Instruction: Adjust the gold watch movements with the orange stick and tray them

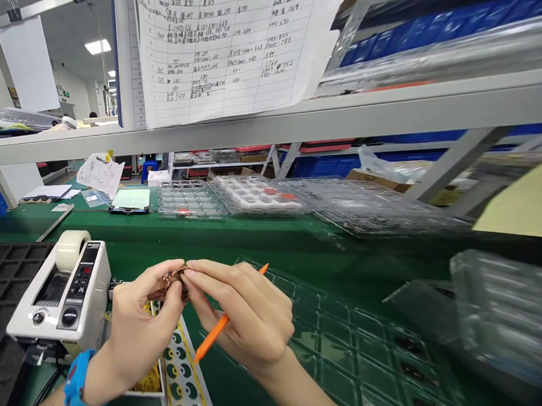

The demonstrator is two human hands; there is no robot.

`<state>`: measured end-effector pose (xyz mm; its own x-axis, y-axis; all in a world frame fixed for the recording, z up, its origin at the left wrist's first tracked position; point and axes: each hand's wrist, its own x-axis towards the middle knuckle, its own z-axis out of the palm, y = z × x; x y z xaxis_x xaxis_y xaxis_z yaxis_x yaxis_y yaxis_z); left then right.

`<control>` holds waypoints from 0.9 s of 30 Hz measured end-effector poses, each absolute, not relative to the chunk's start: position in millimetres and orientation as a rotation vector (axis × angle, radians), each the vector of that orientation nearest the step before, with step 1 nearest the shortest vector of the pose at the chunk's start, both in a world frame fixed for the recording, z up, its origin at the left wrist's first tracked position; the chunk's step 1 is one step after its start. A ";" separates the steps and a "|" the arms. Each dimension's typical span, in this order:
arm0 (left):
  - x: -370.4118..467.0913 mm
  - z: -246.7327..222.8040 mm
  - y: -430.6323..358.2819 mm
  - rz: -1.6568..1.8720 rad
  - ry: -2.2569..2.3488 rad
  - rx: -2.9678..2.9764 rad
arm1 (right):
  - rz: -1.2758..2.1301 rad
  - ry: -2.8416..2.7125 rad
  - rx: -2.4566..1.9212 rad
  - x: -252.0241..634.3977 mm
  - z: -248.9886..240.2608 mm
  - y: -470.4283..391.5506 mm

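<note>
Hands meet over the near edge of the green table (pixel 130 236). The left hand (pixel 138 324) pinches a small brown part (pixel 171 282) between thumb and fingertips, and the right hand (pixel 250 317) closes its fingertips on the same part from the other side. An orange pen (pixel 217 329) sits tucked in the right hand, long axis slanting up and away. A tape dispenser (pixel 63 295) stands just left of the left hand; a sticker strip (pixel 185 380) lies below it, and clear trays (pixel 353 345) spread toward the right edge.
</note>
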<state>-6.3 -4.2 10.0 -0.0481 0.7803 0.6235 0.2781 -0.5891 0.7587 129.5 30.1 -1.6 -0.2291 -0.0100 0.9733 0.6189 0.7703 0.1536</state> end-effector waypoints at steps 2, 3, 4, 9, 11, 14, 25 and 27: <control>-6.7 9.9 -4.0 1.665 1.117 1.811 | -0.638 -1.701 -0.486 128.2 -2.5 30.7; -7.0 9.9 -3.8 1.651 1.119 1.798 | -0.630 -1.701 -0.493 127.5 -2.6 31.1; -7.3 10.0 -3.5 1.632 1.125 1.780 | -0.610 -1.706 -0.503 126.8 -2.4 31.5; -9.4 11.6 0.7 1.534 1.144 1.597 | -0.378 -1.732 -0.551 127.2 1.5 30.4; -10.5 13.5 3.5 1.521 1.127 1.496 | -0.269 -1.713 -0.555 130.6 3.7 27.9; -12.6 17.9 7.4 1.520 1.067 1.375 | -0.162 -1.651 -0.597 138.4 7.9 24.6; -14.6 21.6 6.5 1.474 0.937 1.280 | -0.133 -1.738 -0.584 146.2 16.7 17.2; -12.5 20.2 4.1 1.507 0.972 1.276 | -0.392 -1.709 -0.598 142.0 12.4 13.7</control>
<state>-12.5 4.1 20.2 -0.0550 0.9602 0.2737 -0.1465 -0.2790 0.9491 142.0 13.7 12.4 -0.1448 0.1778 0.9734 0.5837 0.8096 -0.0610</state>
